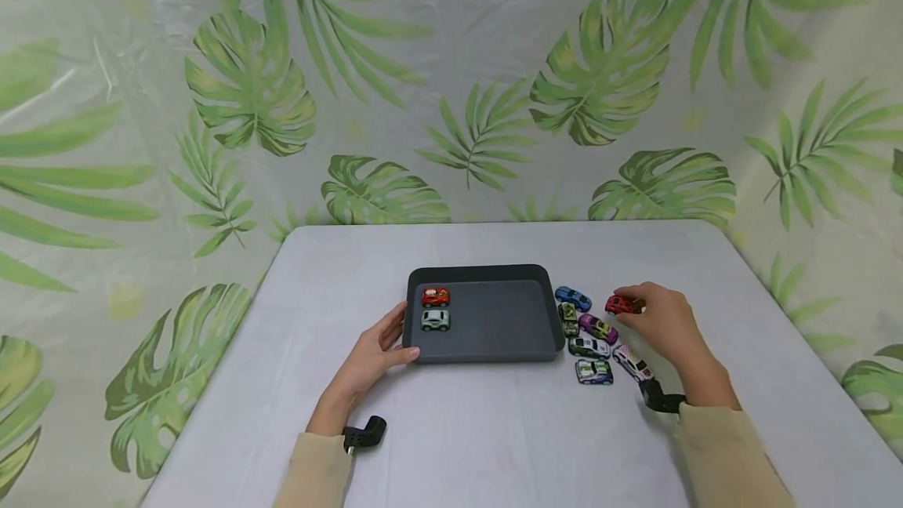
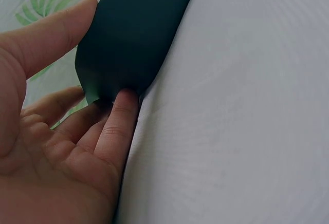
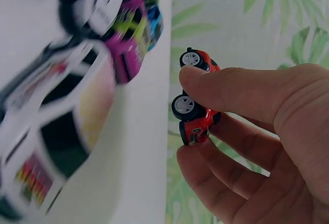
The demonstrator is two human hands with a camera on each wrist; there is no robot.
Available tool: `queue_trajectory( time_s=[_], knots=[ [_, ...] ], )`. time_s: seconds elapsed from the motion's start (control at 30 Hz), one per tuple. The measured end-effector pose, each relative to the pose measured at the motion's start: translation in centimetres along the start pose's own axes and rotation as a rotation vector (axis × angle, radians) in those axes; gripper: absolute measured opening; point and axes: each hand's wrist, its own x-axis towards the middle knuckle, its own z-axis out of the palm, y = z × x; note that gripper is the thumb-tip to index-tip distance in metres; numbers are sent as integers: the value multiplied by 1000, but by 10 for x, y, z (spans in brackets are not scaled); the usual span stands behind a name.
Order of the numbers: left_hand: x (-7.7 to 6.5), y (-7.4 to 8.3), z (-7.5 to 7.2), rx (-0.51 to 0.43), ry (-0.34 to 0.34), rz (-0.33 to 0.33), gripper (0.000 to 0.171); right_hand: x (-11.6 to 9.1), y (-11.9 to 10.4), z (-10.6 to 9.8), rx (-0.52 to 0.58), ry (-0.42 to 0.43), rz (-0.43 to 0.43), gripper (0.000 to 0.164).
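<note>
In the head view, my left hand (image 1: 372, 353) holds the dark grey tray (image 1: 487, 353) at its near left corner. The left wrist view shows the thumb on one side of the tray's wall (image 2: 133, 29) and the other fingers at its lower edge. A red toy car (image 3: 198, 124) is pinched between the thumb and fingers of my right hand (image 1: 666, 321), to the right of the loose cars. Inside the tray, at the left, a red toy car (image 1: 435, 297) stands behind a pale green toy car (image 1: 435, 321).
Right of the tray lie a blue car (image 1: 574, 298), a green car (image 1: 568, 318), a purple car (image 1: 598, 328), a white-and-black car (image 1: 589, 347), a white-blue-green car (image 1: 594, 371) and a white patterned car (image 1: 632, 363). A white cloth (image 1: 480, 437) covers the table; a leaf-print curtain (image 1: 487, 61) hangs behind.
</note>
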Motion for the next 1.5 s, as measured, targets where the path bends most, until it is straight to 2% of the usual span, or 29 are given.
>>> queue_trajectory(
  time_s=[0.37,0.8,1.23,1.5],
  knots=[
    [0,0,1,-8,7,-5,92,15,-30,8,33,-22,-36,42],
    [0,2,1,-5,3,5,93,31,-66,26,24,-20,-134,42],
    [-1,2,0,-5,7,6,92,36,-110,51,55,-61,-217,41],
    [-1,1,1,1,11,6,92,31,-138,76,51,-114,-268,39]
  ],
)
